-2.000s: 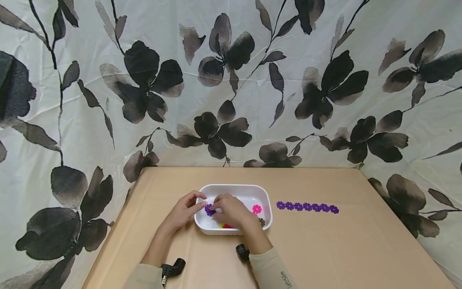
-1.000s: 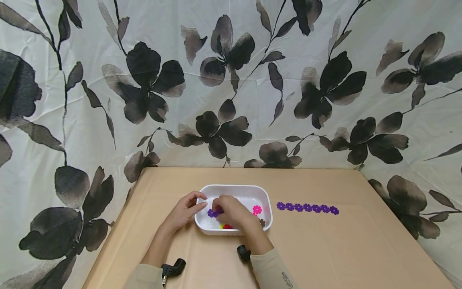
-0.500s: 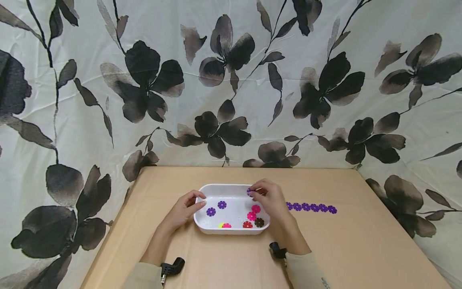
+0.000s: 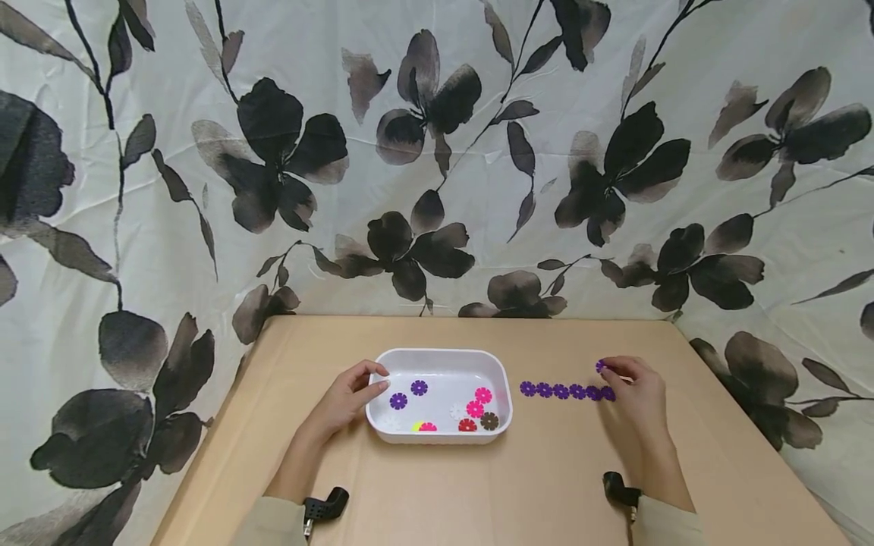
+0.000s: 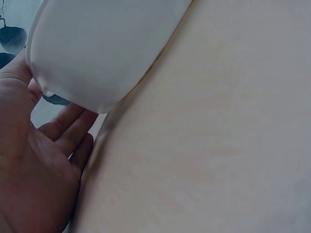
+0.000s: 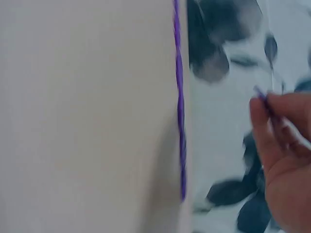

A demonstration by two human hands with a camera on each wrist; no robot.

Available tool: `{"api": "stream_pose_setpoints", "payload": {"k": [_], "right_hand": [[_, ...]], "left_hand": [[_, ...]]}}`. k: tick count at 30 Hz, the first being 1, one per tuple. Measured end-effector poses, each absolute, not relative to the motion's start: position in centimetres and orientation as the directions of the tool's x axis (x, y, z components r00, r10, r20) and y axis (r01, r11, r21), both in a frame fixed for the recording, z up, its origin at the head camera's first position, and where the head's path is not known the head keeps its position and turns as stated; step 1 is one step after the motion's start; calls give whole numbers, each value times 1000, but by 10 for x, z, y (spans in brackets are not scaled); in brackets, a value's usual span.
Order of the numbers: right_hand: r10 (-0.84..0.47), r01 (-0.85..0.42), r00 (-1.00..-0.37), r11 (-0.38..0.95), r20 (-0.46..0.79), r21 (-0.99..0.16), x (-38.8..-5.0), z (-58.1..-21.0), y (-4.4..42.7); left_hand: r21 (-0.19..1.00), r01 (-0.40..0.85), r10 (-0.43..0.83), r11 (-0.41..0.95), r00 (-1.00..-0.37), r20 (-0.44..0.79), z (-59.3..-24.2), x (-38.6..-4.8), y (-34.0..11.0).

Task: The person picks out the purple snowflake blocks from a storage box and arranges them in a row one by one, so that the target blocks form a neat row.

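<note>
My left hand (image 4: 344, 402) holds the left end of a white tray (image 4: 437, 437), its thumb at the rim; in the left wrist view the fingers curl against the tray's end wall (image 5: 73, 82). Farther right, my right hand (image 4: 642, 390) pinches a purple flower-shaped disc (image 4: 600, 365) between thumb and fingertips, raised above the table. Below it runs a row of purple flower-shaped discs (image 4: 560, 391), whose right end the hand partly covers. The right wrist view shows this row (image 6: 180, 97) edge-on, apart from the pinched disc (image 6: 261, 93).
Inside the tray lie two purple discs (image 4: 398, 400), several pink and red ones, a brown disc (image 4: 489, 421) and a partly hidden yellow one (image 4: 418, 427). The tan table (image 4: 423, 493) ends at a floral cloth (image 4: 519, 182) behind.
My right hand has picked a purple disc out of the tray and carried it right, to above the row's right end. My left hand has stayed at the tray.
</note>
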State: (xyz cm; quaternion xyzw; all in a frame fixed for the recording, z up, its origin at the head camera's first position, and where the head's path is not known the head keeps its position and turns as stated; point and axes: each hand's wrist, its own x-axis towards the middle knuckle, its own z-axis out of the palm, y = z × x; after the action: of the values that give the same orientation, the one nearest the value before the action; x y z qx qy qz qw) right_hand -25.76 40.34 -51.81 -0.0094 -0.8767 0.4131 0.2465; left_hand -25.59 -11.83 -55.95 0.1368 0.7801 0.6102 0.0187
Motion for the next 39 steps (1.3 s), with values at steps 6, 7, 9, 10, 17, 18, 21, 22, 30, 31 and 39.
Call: {"api": "stream_pose_setpoints", "payload": {"k": [6,7,9,10,17,18,21,22,30,31,39], "right_hand": [[450,65,-857,575,249,-816,-251,-523,441],[467,96,-858,558,216,-824,-250,-524,444],[477,140,-865,529,157,-837,-248,-526,450],[474,155,-870,525,137,-837,-248,-527,452],[476,211,-875,540,88,-815,-246,-538,459],[479,214,-874,542,89,-813,-246,-539,460],[480,224,-872,561,93,-797,-247,-542,461],[477,226,-874,573,96,-788,-248,-542,461],[427,201,-894,656,138,-728,-250,-548,463],[425,200,-894,663,143,-721,-250,-548,463],[476,234,-870,628,129,-742,-250,-543,463]], "left_hand": [[956,193,234,221,-962,140,-560,-255,-119],[956,190,231,224,-963,137,-560,-255,-119],[957,186,227,223,-965,135,-561,-255,-119],[958,183,224,218,-965,134,-561,-254,-120],[960,177,217,215,-968,130,-563,-255,-120],[960,181,221,213,-966,133,-562,-255,-120],[961,185,224,205,-965,138,-561,-255,-120],[962,185,223,201,-965,139,-561,-255,-120],[961,184,223,208,-965,137,-561,-257,-119],[961,182,221,208,-966,135,-561,-257,-119],[962,174,222,211,-967,126,-559,-257,-118]]}}
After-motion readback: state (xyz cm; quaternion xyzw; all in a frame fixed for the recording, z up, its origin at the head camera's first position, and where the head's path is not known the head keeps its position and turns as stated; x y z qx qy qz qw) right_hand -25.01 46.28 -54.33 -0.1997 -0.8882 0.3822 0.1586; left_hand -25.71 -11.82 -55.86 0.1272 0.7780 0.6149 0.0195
